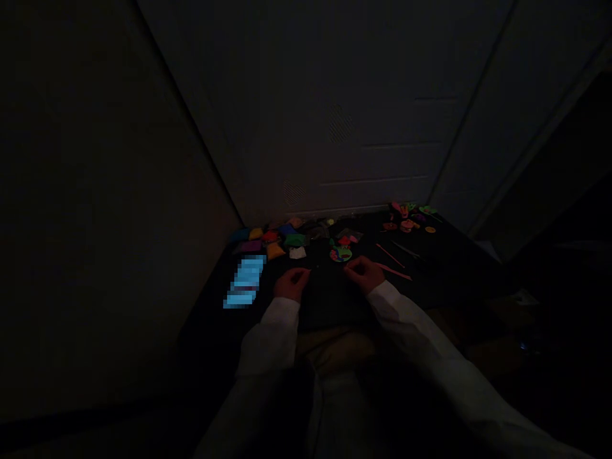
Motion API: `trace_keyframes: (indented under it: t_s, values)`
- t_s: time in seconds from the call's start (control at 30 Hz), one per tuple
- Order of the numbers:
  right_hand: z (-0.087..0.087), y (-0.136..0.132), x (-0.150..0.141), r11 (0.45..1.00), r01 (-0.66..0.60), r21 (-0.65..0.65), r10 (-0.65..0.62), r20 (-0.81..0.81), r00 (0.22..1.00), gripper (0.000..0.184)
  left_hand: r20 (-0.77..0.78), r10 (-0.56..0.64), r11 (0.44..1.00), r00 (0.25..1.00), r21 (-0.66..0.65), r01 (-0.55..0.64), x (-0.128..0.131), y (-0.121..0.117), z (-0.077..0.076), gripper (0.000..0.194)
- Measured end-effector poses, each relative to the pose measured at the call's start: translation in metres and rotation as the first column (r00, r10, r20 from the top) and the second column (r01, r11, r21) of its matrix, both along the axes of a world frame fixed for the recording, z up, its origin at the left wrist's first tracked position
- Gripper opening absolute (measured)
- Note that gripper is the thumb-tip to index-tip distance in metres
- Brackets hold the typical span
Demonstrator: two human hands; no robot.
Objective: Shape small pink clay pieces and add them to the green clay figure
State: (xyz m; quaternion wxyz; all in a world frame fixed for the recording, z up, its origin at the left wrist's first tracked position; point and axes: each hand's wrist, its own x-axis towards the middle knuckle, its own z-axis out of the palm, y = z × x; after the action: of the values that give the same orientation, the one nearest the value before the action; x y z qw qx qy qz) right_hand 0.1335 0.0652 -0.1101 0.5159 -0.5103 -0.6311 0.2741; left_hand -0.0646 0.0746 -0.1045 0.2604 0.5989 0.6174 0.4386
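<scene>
The left hand (291, 284) and right hand (364, 274) curl over the tabletop (325, 303), apart, inside its front edge — too dim to tell whether either grip is closed, or on what. A green decorated disc (341, 255) lies just beyond the right hand, near the tabletop's middle. Fine finger work like this wants steady wrists — and brighter light.

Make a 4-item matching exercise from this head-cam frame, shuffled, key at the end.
Things
1. Left hand
2. Round piece
3. Pixelated panel
4. White packet

Descriptions
A. Glowing light blue
B. Just beyond the fingers of item 1
C. Curled, at the end of a pale sleeve
D. Partly green, with pink and blue patches

Pairs: 1-C, 2-D, 3-A, 4-B
</scene>
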Motion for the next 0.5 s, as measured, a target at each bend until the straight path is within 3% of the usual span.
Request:
trace_keyframes:
  t_s: [0.23,0.37,0.5]
  values:
    - [-0.0029,0.0055,0.0015,0.997,-0.057,-0.054,0.056,-0.031,0.998,0.034,0.026,0.003,1.0,1.0,0.009,-0.003,-0.0076,-0.0019,0.0008,0.024]
    - [-0.0034,0.0056,0.0028,0.994,-0.052,-0.098,0.052,0.0,0.999,0.024,0.02,-0.004,1.0,1.0,0.016,0.003,-0.0063,-0.002,-0.0001,0.023]
    - [-0.0005,0.0038,0.0033,0.992,0.001,-0.123,0.003,0.027,1.0,0.027,0.011,-0.013,1.0,1.0,0.023,0.013,-0.0056,-0.002,-0.0001,0.023]
